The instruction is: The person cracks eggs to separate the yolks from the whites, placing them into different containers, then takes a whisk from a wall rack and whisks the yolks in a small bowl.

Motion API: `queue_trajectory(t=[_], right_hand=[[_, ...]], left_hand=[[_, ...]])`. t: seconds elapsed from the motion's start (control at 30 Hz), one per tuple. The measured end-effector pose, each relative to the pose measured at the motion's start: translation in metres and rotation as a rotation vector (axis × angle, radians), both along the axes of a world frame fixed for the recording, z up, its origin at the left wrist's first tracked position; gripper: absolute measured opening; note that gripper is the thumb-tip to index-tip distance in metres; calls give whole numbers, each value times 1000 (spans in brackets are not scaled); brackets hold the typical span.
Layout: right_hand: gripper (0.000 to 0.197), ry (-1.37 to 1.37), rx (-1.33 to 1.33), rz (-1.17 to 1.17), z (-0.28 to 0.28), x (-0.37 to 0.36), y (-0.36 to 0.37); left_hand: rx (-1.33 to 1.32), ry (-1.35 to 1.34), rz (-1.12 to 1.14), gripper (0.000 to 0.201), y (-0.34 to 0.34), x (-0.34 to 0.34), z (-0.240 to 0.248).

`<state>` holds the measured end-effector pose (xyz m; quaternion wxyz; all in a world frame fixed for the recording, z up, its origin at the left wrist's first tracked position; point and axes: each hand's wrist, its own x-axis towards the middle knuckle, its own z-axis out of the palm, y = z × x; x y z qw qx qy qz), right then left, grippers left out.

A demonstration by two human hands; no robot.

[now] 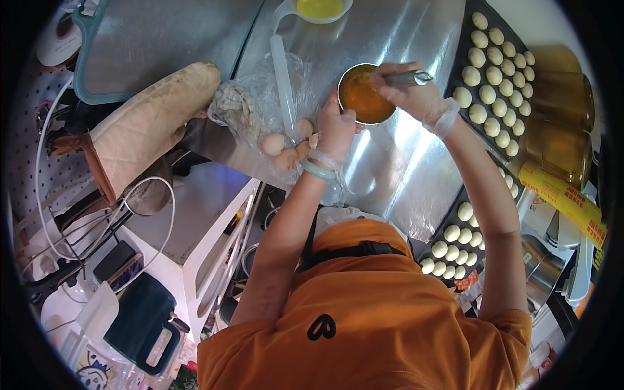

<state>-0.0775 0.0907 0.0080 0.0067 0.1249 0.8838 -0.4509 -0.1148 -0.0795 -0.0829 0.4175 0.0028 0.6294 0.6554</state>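
My left hand, in a clear plastic glove, grips the side of a round metal bowl. Orange-yellow beaten egg lies in it, with small bubbles on top. Over the bowl's right side, my gloved right hand is closed round the thick metal handle of what looks like a whisk; its lower end is hidden by my hand and the liquid. Beside my left wrist are eggshells and a whole-looking egg on crumpled clear plastic. A translucent white stick-like handle lies across that plastic.
Dark trays hold rows of pale round dough balls on the right. A white cup of yellow liquid stands at the far edge. An oven mitt and a teal-rimmed board lie left. The steel table has bright reflections.
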Motion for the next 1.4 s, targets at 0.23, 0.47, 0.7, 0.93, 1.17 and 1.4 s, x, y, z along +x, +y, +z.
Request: queue_trajectory(t=[0.23,0.47,0.7,0.93,1.17,1.4], right_hand=[[26,18,-22,42,-7,-3,0],[24,-154,17,85,15,-9,17],[23,-256,158,142,7,-3,9],[22,-96,107,144,-3,0,10],[24,-230,142,174,-3,-4,7],[25,-205,108,194,1,-6,9]], left_hand=[[29,30,6,57,1,2,-4],[-45,56,-8,55,0,2,-3],[-25,84,17,55,3,3,-1],[-37,81,-20,54,3,1,-1],[-68,100,-26,55,3,1,-2],[-69,103,-43,58,5,-3,1]])
